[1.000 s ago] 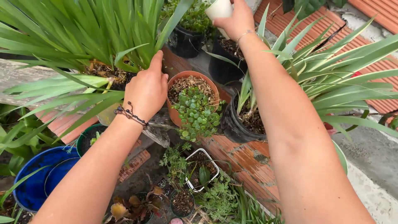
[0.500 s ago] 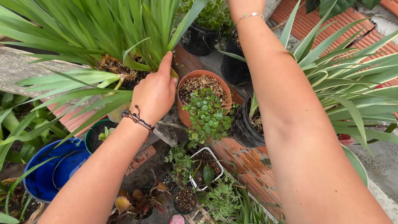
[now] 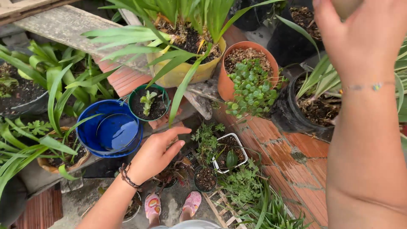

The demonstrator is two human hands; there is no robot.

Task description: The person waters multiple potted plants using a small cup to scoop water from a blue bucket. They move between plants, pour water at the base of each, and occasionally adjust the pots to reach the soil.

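Note:
My left hand (image 3: 156, 154) hangs low with its fingers spread and nothing in it, just right of a blue bowl (image 3: 111, 129) and above several small dark pots. It wears a dark braided wristband. My right hand (image 3: 364, 36) is raised at the top right, curled around a pale rounded object (image 3: 345, 5) that the frame edge mostly cuts off. Between the two arms stands an orange clay pot (image 3: 227, 82) with a small round-leaved plant trailing over its rim.
A yellow pot (image 3: 186, 74) of long-leaved plants and a small green pot (image 3: 149, 104) sit on a brick ledge. A black pot (image 3: 284, 114) stands under my right arm. A white square pot (image 3: 229, 153), a small black pot (image 3: 205, 179) and my pink sandals (image 3: 152, 205) are below.
My left hand has left the orange pot's rim and dropped down beside the blue bowl. The view has swung lower. My right hand stays raised, still holding the pale object.

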